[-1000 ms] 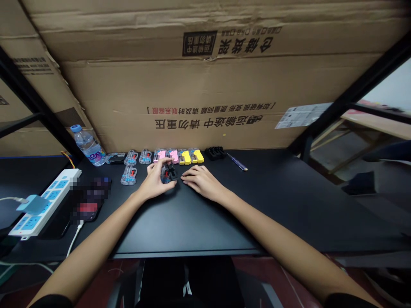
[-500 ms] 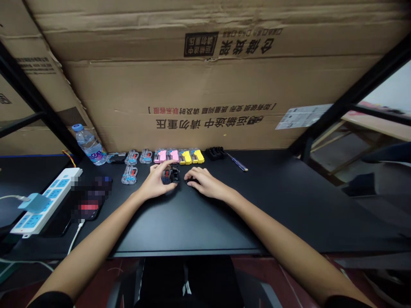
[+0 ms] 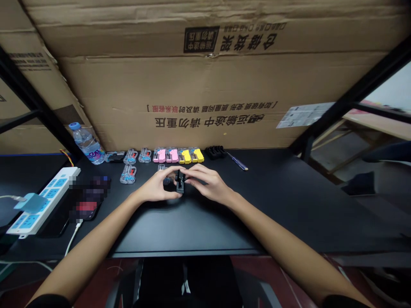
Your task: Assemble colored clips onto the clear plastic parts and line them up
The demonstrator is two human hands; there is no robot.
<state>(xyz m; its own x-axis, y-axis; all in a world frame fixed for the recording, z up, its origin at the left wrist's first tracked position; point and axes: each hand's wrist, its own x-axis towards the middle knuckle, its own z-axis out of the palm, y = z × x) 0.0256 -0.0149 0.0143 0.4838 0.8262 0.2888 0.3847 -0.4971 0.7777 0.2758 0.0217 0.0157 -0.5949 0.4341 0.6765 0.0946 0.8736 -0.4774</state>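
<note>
Between thumb and fingers, my left hand grips a black plastic part, held upright above the black table. My right hand meets it from the right, its fingers pinched together at the part's upper right edge. Whatever small piece those fingertips hold is hidden. Just behind my left hand lies a clear plastic piece, partly covered by the fingers. Along the back are two pink-and-clear pieces, two yellow-and-clear pieces, and several clear casings with orange and blue insides.
Black plastic parts and a screwdriver lie at the back right of the table. On the left are a water bottle, a white power strip and a phone on a cable. Cardboard stands behind.
My left hand has turned the black part and moved it slightly right. My right hand has left the tabletop and come against the part. The clear piece behind the left hand now shows.
</note>
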